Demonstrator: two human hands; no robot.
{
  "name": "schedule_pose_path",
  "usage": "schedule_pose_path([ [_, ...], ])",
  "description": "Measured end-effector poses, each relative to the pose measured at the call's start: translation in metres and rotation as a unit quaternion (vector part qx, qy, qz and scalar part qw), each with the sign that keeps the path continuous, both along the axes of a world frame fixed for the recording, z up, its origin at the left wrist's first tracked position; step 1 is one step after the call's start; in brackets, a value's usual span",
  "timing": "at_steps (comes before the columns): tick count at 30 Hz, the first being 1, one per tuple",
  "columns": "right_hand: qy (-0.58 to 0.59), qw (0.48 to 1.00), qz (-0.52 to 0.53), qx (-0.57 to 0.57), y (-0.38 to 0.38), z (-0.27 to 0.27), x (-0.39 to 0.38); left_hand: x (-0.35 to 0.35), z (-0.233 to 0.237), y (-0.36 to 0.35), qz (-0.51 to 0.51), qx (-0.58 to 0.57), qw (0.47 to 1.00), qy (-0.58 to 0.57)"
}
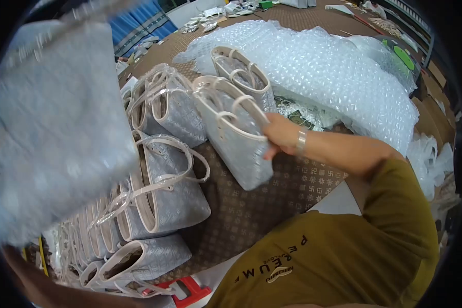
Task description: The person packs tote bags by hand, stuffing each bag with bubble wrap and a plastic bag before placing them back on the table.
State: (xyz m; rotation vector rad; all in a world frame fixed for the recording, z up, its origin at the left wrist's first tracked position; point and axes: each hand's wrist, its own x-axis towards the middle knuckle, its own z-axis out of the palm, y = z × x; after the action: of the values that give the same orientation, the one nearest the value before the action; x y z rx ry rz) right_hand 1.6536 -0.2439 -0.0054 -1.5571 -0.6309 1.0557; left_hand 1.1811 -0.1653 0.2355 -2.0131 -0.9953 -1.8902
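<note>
My right hand point(281, 134) is closed on the end of a pale grey tote bag point(236, 149), fingers over its rim. That bag is tilted, with clear plastic inside and its handles upright. On the left, a large blurred pale grey bag point(61, 128) is raised close to the camera. My left forearm point(51, 295) reaches up to its lower edge; the left hand's fingers are hidden. Another tote bag point(179, 205) stands in front of a row of similar bags, and one more bag point(161, 256) lies on its side below it.
Bubble wrap point(323, 66) covers much of the far right side. Several more totes stand behind, including a grey bag point(182, 115) and a bag point(266, 95). A red and white object point(190, 291) lies at the near edge of the brown patterned surface point(292, 192). A blue curtain point(143, 25) hangs behind.
</note>
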Motion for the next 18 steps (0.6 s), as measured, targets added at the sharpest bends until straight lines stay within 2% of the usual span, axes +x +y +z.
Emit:
schedule_pose_path([
  [2,-0.038,0.999,-0.017,-0.031,0.049,0.003,0.004,-0.033,-0.017,-0.008,0.061,-0.036,0.997,-0.042],
  [3,-0.048,0.998,-0.013,-0.046,0.072,0.008,0.006,-0.033,-0.029,-0.014,0.056,-0.032,0.997,-0.046],
  [4,-0.053,0.998,-0.020,-0.041,0.086,-0.021,0.028,-0.023,-0.044,-0.026,0.000,-0.052,0.999,-0.012],
  [5,-0.044,0.998,-0.018,-0.044,0.132,-0.032,0.033,-0.008,-0.057,-0.039,-0.055,-0.070,0.996,0.025],
  [6,-0.036,0.998,-0.014,-0.044,0.178,-0.042,0.037,0.012,-0.065,-0.050,-0.070,-0.083,0.992,0.070],
  [8,-0.033,0.999,-0.005,-0.034,0.205,-0.049,0.054,0.053,-0.069,-0.074,-0.093,-0.130,0.975,0.157],
  [9,-0.133,0.989,-0.028,0.051,0.200,-0.042,0.046,0.069,-0.067,-0.082,-0.105,-0.169,0.959,0.201],
  [11,-0.317,0.924,-0.079,0.199,0.166,-0.036,0.022,0.087,-0.071,-0.088,-0.115,-0.169,0.953,0.224],
  [12,-0.178,0.956,-0.024,0.230,0.114,-0.004,0.008,0.094,-0.075,-0.089,-0.126,-0.168,0.947,0.242],
  [13,-0.037,0.965,0.029,0.258,0.054,0.028,-0.005,0.101,-0.079,-0.092,-0.138,-0.166,0.942,0.257],
  [15,-0.013,0.937,0.090,0.337,-0.016,0.024,-0.015,0.119,-0.083,-0.104,-0.156,-0.149,0.945,0.247],
  [17,-0.224,0.873,0.211,0.379,-0.057,0.021,-0.029,0.141,-0.086,-0.116,-0.180,-0.110,0.951,0.227],
  [18,-0.224,0.880,0.201,0.367,-0.062,0.019,-0.032,0.153,-0.087,-0.119,-0.185,-0.060,0.946,0.260],
])
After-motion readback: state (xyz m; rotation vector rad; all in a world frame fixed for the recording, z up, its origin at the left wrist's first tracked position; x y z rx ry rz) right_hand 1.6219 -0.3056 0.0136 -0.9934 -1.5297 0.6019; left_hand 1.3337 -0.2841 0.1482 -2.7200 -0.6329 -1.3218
